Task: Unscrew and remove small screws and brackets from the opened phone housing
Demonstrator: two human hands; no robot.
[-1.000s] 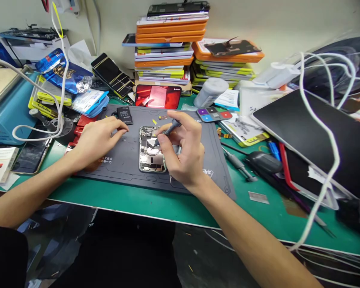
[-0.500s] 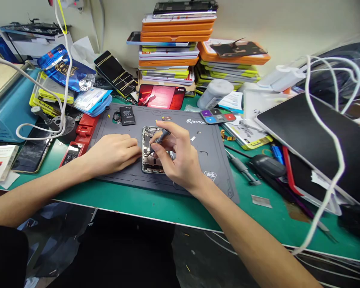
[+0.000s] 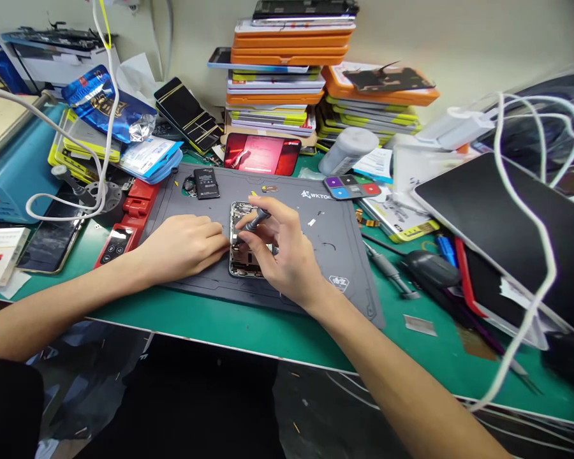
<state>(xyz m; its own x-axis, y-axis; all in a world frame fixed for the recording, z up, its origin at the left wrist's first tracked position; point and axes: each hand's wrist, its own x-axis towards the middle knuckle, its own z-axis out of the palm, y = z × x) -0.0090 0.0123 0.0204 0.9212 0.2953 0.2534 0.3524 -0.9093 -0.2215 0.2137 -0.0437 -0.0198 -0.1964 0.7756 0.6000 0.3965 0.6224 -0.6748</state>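
Observation:
An opened phone (image 3: pixel 242 262) with its inner parts bare lies on the dark grey work mat (image 3: pixel 210 220). My right hand (image 3: pixel 287 252) is closed around a small grey screwdriver (image 3: pixel 257 220), held tilted over the phone; its tip is hard to make out. The same hand hides much of the phone's right side. My left hand (image 3: pixel 189 248) rests on the mat with fingers curled together, fingertips at the phone's left edge. Behind it lie a black phone battery (image 3: pixel 206 183) and a small flex part (image 3: pixel 270 189).
Behind the mat stand a lit red-screened phone (image 3: pixel 262 154), stacked orange and yellow boxes (image 3: pixel 289 56) and a grey bottle (image 3: pixel 348 150). On the right lie another screwdriver (image 3: pixel 390 271), a metal blade (image 3: pixel 419 325) and a white cable (image 3: pixel 530 217). A red device (image 3: pixel 119 241) sits left.
The whole view has shifted slightly, so things appear a little further right. My right hand keeps the screwdriver over the phone, and my left hand stays at its edge.

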